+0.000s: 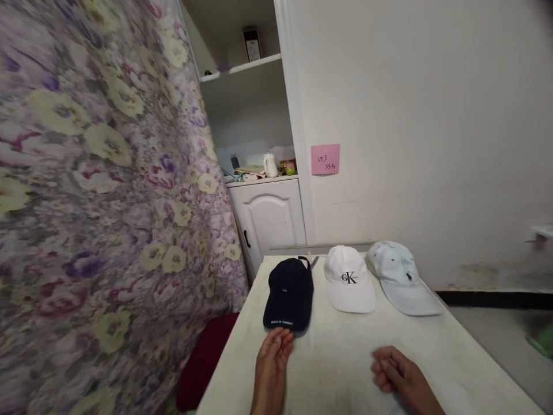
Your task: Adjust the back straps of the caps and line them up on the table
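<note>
Loosely curled, your left hand [274, 354] has its fingertips at the front edge of the navy cap's [288, 288] brim; you cannot tell from here whether they grip it. Your right hand [395, 369], half open and holding nothing, hangs over the table [337, 366] at 4 o'clock from its middle. At 9 o'clock in your view falls a flowered curtain [129, 202]; the table is at 5, beyond it a white cabinet [274, 216]. Around the tabletop's middle, your pale blue cap [401, 276] sits at 2 o'clock, the navy one at 10 and the white cap [348, 276] at 12, its brim towards you. A small pink note [325, 159] is on the wall [423, 127] at your view's 2 o'clock.
</note>
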A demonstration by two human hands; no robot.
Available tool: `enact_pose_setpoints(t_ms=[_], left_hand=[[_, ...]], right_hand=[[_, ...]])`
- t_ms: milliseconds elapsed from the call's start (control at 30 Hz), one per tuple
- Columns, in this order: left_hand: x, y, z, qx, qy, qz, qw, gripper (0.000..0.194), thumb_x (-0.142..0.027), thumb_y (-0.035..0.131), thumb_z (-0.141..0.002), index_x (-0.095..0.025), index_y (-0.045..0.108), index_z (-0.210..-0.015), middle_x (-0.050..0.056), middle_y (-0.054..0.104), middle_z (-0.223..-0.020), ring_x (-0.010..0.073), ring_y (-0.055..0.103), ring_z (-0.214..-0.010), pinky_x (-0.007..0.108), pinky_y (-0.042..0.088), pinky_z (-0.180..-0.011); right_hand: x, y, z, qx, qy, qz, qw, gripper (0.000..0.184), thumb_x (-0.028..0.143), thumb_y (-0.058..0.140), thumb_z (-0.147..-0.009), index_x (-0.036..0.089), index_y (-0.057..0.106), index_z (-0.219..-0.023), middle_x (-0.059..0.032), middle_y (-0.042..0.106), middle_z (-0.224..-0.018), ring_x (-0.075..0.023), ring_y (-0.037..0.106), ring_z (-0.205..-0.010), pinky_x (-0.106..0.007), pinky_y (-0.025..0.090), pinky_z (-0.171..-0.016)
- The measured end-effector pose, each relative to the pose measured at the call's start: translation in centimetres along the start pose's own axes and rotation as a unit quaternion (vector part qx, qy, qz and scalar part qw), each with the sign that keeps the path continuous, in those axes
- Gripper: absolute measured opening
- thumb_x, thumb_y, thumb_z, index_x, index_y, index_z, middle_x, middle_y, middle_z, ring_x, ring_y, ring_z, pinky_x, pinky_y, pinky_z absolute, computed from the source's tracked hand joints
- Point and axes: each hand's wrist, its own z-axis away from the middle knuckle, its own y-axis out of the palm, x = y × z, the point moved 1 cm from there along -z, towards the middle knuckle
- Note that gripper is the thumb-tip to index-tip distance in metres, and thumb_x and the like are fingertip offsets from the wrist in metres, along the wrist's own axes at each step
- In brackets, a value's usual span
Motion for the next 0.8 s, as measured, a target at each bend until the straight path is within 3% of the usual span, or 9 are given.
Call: enact_pose_setpoints(t_ms=[133, 233, 367, 533, 667, 800], left_hand=[[-0.7, 1.4, -0.7, 0.006, 0.003, 0.036, 0.999, 0.014, 0.0, 0.06, -0.086, -0.01, 0.069, -0.081, 0.01, 0.075, -0.083, 0.0186, 0.075, -0.083, 0.031, 0.062, -0.084], [-1.1, 2.8, -1.6, 0.009, -0.015, 0.065, 0.998, 0.017, -0.001, 0.061, -0.086, -0.012, 0.066, -0.074, 0.005, 0.073, -0.075, 0.0152, 0.073, -0.071, 0.031, 0.064, -0.077], [-1.4, 4.2, -3.4, -0.007, -0.051, 0.083, 0.995, 0.011, -0.005, 0.061, -0.089, -0.012, 0.065, -0.082, 0.002, 0.073, -0.074, 0.0129, 0.07, -0.063, 0.026, 0.062, -0.06], [-2.3, 5.6, -4.8, -0.011, -0.04, 0.107, 0.993, 0.018, -0.002, 0.053, -0.093, -0.013, 0.065, -0.088, 0.001, 0.075, -0.077, 0.0134, 0.074, -0.07, 0.026, 0.063, -0.063], [-3.6, 7.1, -4.5, 0.014, -0.007, 0.129, 0.992, 0.024, -0.002, 0.05, -0.094, -0.015, 0.069, -0.09, 0.003, 0.079, -0.08, 0.0134, 0.076, -0.075, 0.026, 0.064, -0.07], [-3.8, 8.9, -2.3, 0.051, 0.001, 0.138, 0.989, 0.031, -0.002, 0.049, -0.093, -0.018, 0.071, -0.107, 0.006, 0.082, -0.095, 0.0161, 0.077, -0.086, 0.028, 0.064, -0.079]], right_hand=[[0.1, -0.1, 0.0, 0.01, 0.002, -0.002, 1.0, 0.045, 0.062, 0.073, -0.073, 0.02, 0.069, -0.087, -0.0023, 0.071, -0.071, -0.0177, 0.065, -0.058, -0.03, 0.048, -0.055], [-0.1, 0.0, -0.2, 0.016, 0.001, -0.003, 1.0, 0.046, 0.063, 0.073, -0.073, 0.019, 0.068, -0.088, -0.0019, 0.071, -0.072, -0.0173, 0.065, -0.058, -0.03, 0.047, -0.054], [-0.6, 0.0, -0.5, 0.017, -0.001, -0.011, 1.0, 0.046, 0.064, 0.071, -0.075, 0.02, 0.067, -0.088, -0.0013, 0.07, -0.071, -0.0168, 0.064, -0.057, -0.029, 0.046, -0.054], [-1.0, 0.1, -0.8, 0.019, 0.0, -0.026, 0.999, 0.048, 0.066, 0.071, -0.074, 0.02, 0.066, -0.087, -0.0007, 0.069, -0.07, -0.0157, 0.063, -0.056, -0.028, 0.044, -0.052], [-0.7, 0.2, -0.8, 0.019, 0.005, -0.039, 0.999, 0.048, 0.066, 0.073, -0.072, 0.02, 0.066, -0.087, -0.0004, 0.07, -0.07, -0.0152, 0.062, -0.055, -0.028, 0.044, -0.052], [-0.2, 0.5, -0.7, 0.019, 0.011, -0.059, 0.998, 0.049, 0.065, 0.076, -0.069, 0.02, 0.067, -0.083, 0.0001, 0.069, -0.067, -0.0141, 0.061, -0.053, -0.027, 0.043, -0.051]])
